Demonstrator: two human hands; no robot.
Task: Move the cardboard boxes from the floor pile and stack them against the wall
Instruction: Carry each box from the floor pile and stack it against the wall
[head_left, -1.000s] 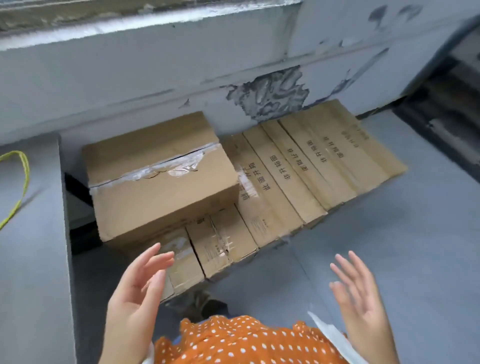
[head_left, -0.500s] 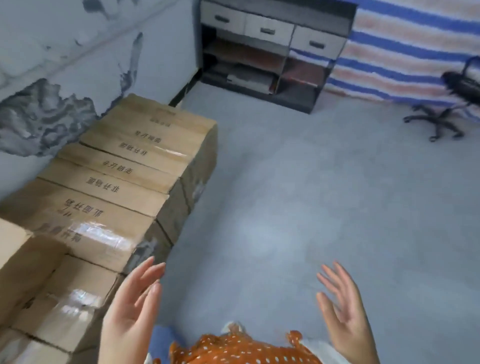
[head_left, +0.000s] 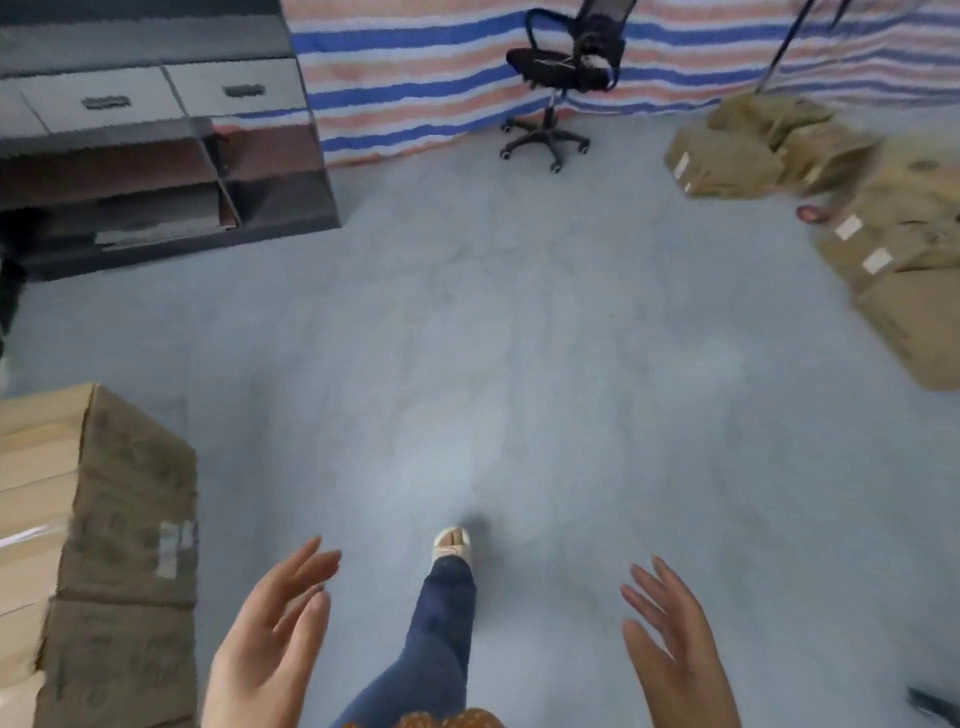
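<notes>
**Empty-handed turn from the wall stack toward the floor pile**

Compared with half a second ago, the view has swung right: the peeling wall has left the frame, the stacked boxes (head_left: 98, 561) have slid to the lower-left corner, and the office chair (head_left: 563, 78) now sits at top centre in front of the striped tarp (head_left: 426, 88). The drawer cabinet (head_left: 156, 135) has moved to the upper left. A floor pile of boxes (head_left: 852, 208), not visible before, appears along the right edge.

The left hand (head_left: 265, 649) and right hand (head_left: 675, 644) hang low in the frame as before, palms facing each other, fingers straight and spread, holding nothing. One leg in blue jeans (head_left: 431, 644) steps forward on the grey floor (head_left: 519, 364), a light sandal (head_left: 452, 545) at its foot.

The stack at the left shows its short end faces toward the room, so the boxes' long axes run off the left edge. The floor pile lies jumbled; its boxes tilt at mixed angles, labelled ends mostly facing left, and blur hides finer detail. The pile is well apart from both hands.
</notes>
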